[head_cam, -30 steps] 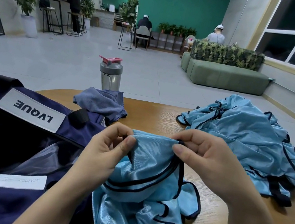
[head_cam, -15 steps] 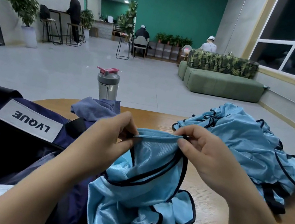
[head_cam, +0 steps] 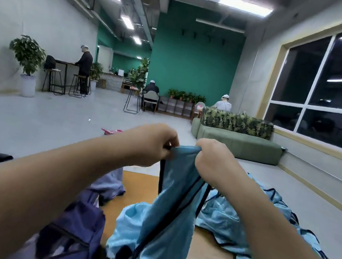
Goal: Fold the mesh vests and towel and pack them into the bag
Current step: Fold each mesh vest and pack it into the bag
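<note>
left hand (head_cam: 151, 145): fingers curled tight, pinching the top hem of the held vest (head_cam: 170, 209) at its left corner.
right hand (head_cam: 215, 160): same, fingers curled over the hem at the right corner, close beside your left hand.
held vest: blue mesh with dark trim, lifted off the table (head_cam: 139, 186), hanging bunched and twisted below your hands, its lower part draped on the wood just right of the bag.
bag (head_cam: 70, 226): navy, left of the held vest, on the table edge nearest you; whether its mouth is open I cannot tell from here.
vest pile (head_cam: 262, 227): right of the held vest, heaped, unfolded.
towel (head_cam: 107, 184): purple-grey, behind the bag, partly hidden by your left forearm.
bottle cap (head_cam: 111, 131): pink, behind your left hand, only the top shows.
step: looks like opening the vest out before the first fold.
how to do it well: slide your hands apart along the hem so the shoulders spread, give a shake to untwist the trim, then lay it flat on bare wood between the bag and the vest pile.
risk: hem is slippery; pinch too near the middle and it stays bunched.
</note>
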A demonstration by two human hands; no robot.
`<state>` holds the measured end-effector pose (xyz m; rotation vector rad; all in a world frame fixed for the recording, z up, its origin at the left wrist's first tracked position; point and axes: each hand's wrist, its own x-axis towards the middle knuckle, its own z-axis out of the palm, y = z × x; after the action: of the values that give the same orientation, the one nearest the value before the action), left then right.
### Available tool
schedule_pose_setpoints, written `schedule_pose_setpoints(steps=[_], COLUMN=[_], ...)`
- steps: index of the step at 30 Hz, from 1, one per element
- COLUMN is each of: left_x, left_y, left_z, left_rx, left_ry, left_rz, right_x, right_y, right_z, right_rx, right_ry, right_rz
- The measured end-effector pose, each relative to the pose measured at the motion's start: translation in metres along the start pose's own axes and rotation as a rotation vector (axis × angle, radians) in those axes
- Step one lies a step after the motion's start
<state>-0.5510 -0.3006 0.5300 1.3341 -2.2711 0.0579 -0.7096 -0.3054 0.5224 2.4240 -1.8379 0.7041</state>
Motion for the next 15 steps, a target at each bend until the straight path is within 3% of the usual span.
schedule_pose_setpoints(steps=[4, 7, 9, 11, 15], left_x=[0.014, 0.015, 0.013, 0.01, 0.013], left_y=[0.0, 0.001, 0.006, 0.018, 0.042], left_z=[-0.032, -0.05, -0.057, -0.059, -0.06], left_rx=[0.102, 0.083, -0.206, -0.667, -1.248], left_ry=[0.091, 0.275, 0.404, 0.453, 0.372], left_rz=[0.008, 0.033, 0.004, -0.059, -0.158], right_x=[0.015, 0.018, 0.02, 0.025, 0.037], right_y=[-0.013, -0.022, -0.025, -0.029, -0.043], right_z=[-0.032, -0.055, -0.069, -0.079, -0.089], right_rx=[0.284, 0.457, 0.471, 0.467, 0.519], right_ry=[-0.01, 0.092, 0.174, 0.251, 0.368], right_rz=[-0.051, -0.159, -0.212, -0.248, -0.281])
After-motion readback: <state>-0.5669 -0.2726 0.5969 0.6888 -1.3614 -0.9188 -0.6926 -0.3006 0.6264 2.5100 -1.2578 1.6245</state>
